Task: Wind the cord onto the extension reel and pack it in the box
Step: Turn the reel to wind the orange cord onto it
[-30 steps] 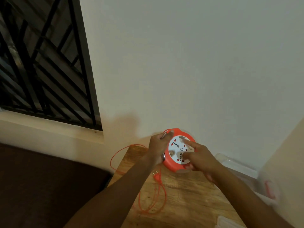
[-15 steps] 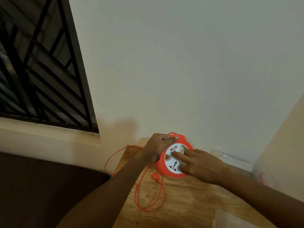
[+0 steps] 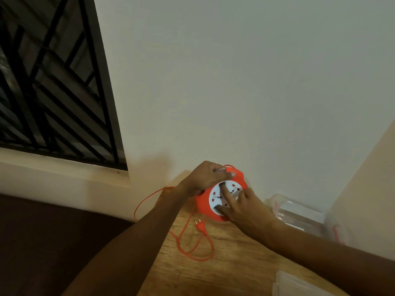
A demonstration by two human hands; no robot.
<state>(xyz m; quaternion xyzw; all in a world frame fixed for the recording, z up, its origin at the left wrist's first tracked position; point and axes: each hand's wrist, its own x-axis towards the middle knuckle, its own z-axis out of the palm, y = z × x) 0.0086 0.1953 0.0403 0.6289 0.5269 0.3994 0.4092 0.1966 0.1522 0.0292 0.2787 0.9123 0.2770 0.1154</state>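
Nearest the person, at the bottom right edge of the wooden table, lies a clear flat lid, below and behind the right wrist. A little farther in, the loose orange cord loops on the wood under the left forearm, and its plug rests flat just below and left of the right fingertips, pins pointing away toward the reel. From that loop the cord runs up under the left wrist; another strand arcs out over the table's left edge.

Then the hands. The right hand lies spread on the white socket face of the extension reel, fingers pressed flat to it and gripping nothing, set as if to turn the face. The left hand is curled closed over the reel's upper left rim, thumb and fingers clamped on the orange edge, steadying it. The reel stands tilted, face toward the person, between both hands.

The slack lies on the left-hand side, below those fingers, so I would judge winding has some way to go, and the cord must feed in past the left wrist.

Beyond the right hand, well apart to its right, the clear box waits against the wall.
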